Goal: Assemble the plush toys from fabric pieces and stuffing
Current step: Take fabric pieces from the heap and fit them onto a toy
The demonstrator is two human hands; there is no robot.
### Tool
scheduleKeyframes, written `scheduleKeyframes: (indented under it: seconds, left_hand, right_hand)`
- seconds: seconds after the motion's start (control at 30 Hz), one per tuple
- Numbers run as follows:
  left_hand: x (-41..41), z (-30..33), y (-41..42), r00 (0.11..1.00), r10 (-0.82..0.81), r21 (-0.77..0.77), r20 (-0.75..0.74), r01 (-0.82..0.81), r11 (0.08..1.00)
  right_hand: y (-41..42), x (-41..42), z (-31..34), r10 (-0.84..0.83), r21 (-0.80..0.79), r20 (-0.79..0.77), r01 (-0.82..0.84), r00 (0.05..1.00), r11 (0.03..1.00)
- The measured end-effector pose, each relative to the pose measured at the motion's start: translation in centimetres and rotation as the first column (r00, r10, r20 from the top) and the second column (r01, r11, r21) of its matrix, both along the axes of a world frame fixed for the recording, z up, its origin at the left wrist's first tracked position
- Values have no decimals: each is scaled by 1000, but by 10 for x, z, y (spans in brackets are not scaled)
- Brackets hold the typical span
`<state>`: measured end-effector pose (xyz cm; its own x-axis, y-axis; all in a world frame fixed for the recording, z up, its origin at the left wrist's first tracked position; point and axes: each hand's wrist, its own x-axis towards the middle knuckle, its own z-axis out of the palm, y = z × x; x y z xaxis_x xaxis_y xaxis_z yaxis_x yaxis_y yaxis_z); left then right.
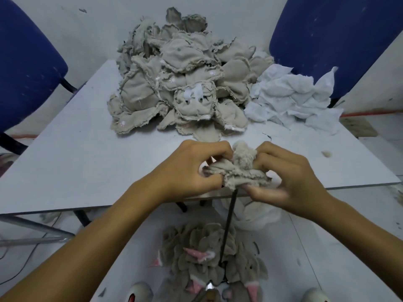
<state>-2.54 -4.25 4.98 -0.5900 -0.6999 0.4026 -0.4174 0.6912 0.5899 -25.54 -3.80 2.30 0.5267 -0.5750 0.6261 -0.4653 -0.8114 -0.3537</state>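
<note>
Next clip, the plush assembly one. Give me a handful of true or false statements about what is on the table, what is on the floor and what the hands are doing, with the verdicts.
1. Both hands grip one beige fabric piece, left hand and right hand. True.
2. The big pile of beige fabric pieces lies on the floor. False: it lies on the table.
3. White stuffing lies to the right of that pile. True.
4. A thin dark rod runs down from the held piece. True.
5. The two chairs are red. False: the left chair and right chair are blue.
</note>
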Motion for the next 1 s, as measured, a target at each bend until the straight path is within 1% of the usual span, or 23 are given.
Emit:
scheduleKeyframes:
  seconds: [0.1, 0.17, 0.23, 0.33, 0.4, 0.43, 0.47, 0.5, 0.53, 0.57, 0.6, 0.63, 0.67, 0.7, 0.73, 0.77, 0.8, 0.87, 0.9, 0.93, 1.0]
  left_hand:
    - [-1, 7, -7, 997, 12, 163, -79, 1, 987]
    - [-1, 7, -11, 993, 25, 208, -119, 0, 978]
    - [-1, 6, -13, 990, 82, 183, -115, -60, 981]
    - [-7, 0, -14, 986, 155, 113, -67, -147, 983]
    - [-14, -3, -12, 983, 176, 97, -58, -170, 981]
    - [-15, -3, -12, 977, 199, 110, -76, -190, 976]
    - [-15, -3, -14, 965, 235, 150, -116, -216, 965]
    - [-12, -2, -17, 944, 283, 211, -169, -246, 946]
    - [-9, -1, -19, 916, 338, 269, -214, -278, 922]
    - [-7, -1, -22, 889, 392, 302, -236, -316, 899]
    - [-7, -3, -24, 865, 441, 306, -238, -364, 879]
    - [-10, -6, -24, 840, 490, 288, -232, -422, 860]
    - [-14, -10, -23, 812, 538, 262, -227, -481, 837]
    - [-19, -12, -22, 785, 576, 250, -228, -524, 814]
    - [-22, -14, -21, 773, 592, 265, -230, -535, 802]
    - [-23, -14, -20, 781, 578, 301, -236, -507, 808]
    - [-21, -13, -20, 810, 533, 347, -245, -440, 828]
    - [-18, -12, -18, 879, 402, 407, -255, -280, 869]
    - [-19, -12, -15, 906, 345, 397, -247, -230, 889]
    - [-21, -13, -11, 927, 302, 354, -223, -212, 911]
    - [-30, -19, -4, 947, 284, 208, -148, -251, 945]
  right_hand:
    - [-6, 7, 9, -70, 118, 151, 53, 986, 992]
    - [-8, 14, 14, -149, 182, 225, 109, 963, 977]
    - [-10, 21, 13, -251, 265, 241, 185, 938, 946]
    - [-15, 33, 8, -414, 386, 230, 307, 881, 870]
    - [-19, 40, 7, -477, 437, 227, 349, 849, 829]
    - [-22, 42, 9, -492, 462, 222, 354, 842, 813]
    - [-25, 41, 12, -477, 503, 225, 319, 849, 804]
    - [-28, 38, 16, -416, 564, 240, 223, 877, 795]
    - [-29, 35, 20, -314, 634, 259, 85, 913, 769]
    - [-29, 31, 23, -204, 693, 271, -44, 941, 719]
    - [-27, 29, 24, -118, 724, 254, -108, 960, 682]
    - [-24, 29, 23, -73, 718, 206, -100, 976, 689]
    - [-21, 31, 20, -76, 685, 159, -55, 984, 726]
    - [-20, 35, 16, -119, 649, 139, 0, 983, 761]
    - [-19, 38, 13, -177, 624, 144, 49, 974, 780]
    - [-19, 39, 11, -222, 603, 155, 86, 962, 793]
    - [-20, 39, 9, -262, 576, 161, 125, 952, 808]
    - [-22, 34, 6, -356, 525, 176, 218, 918, 823]
    - [-22, 32, 4, -409, 502, 187, 271, 893, 821]
    - [-22, 32, 3, -457, 474, 191, 325, 869, 818]
    - [-25, 34, 0, -516, 456, 177, 395, 838, 798]
